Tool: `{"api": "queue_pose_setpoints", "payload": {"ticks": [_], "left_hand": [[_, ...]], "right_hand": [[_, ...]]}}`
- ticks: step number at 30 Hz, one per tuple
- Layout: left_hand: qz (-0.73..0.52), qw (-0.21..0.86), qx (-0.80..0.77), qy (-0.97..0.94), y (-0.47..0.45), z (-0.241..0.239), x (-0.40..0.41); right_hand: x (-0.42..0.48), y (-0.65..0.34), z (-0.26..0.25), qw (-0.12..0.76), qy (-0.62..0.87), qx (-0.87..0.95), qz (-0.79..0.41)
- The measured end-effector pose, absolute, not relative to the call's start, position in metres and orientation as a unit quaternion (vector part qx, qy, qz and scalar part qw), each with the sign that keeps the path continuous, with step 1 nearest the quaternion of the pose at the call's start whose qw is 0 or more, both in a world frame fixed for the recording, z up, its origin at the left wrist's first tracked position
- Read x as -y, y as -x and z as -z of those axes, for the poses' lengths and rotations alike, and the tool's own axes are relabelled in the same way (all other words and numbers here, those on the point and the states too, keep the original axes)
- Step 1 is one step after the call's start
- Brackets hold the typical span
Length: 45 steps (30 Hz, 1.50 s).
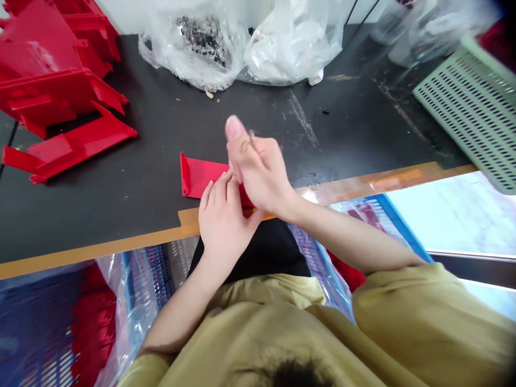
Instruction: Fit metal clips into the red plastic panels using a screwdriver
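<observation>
Red part [197, 174] near edge [121, 242] (room beyond)

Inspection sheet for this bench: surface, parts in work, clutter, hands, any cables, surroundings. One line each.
Surface: black tabletop, scuffed; orange tape along the near edge.
Parts in work: red plastic part with an upright end wall, near the front edge.
Clutter: red plastic pile at left; clear bag of dark pieces at the back; small black piece loose.
Hands: left hand rests on the part, fingers extended; right hand curled above it, blurred, grip contents unclear.
Cables: two thin dark lines at the back; cannot tell if cables.
Surroundings: green perforated basket at right; blue crates below the edge.
</observation>
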<state>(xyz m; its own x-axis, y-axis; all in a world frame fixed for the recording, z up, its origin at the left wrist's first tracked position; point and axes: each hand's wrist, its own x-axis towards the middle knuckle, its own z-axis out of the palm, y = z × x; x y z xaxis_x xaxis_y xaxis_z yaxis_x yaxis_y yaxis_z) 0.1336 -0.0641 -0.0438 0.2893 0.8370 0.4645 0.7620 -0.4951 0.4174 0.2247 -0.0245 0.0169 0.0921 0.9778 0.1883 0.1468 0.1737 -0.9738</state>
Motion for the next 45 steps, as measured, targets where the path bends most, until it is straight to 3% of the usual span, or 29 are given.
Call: {"api": "queue_pose_setpoints", "payload": {"ticks": [5, 12, 21, 30, 45], "left_hand": [[-0.357, 0.031, -0.461, -0.812, -0.129, 0.046, 0.065], [-0.363, -0.023, -0.325, -0.873, -0.124, 0.047, 0.068], [-0.333, -0.097, -0.313, -0.884, -0.126, 0.05, 0.066], [-0.346, -0.08, -0.312, -0.881, -0.127, 0.052, 0.065], [-0.295, -0.121, -0.294, -0.901, -0.12, 0.06, 0.064]], "right_hand": [[0.018, -0.228, -0.016, 0.558, 0.494, 0.544, -0.385], [0.015, -0.272, -0.052, 0.751, 0.362, 0.336, -0.438], [0.041, -0.301, -0.019, 0.745, 0.377, 0.323, -0.445], [0.04, -0.284, -0.038, 0.727, 0.336, 0.362, -0.477], [0.03, -0.252, -0.021, 0.627, 0.377, 0.503, -0.461]]}}
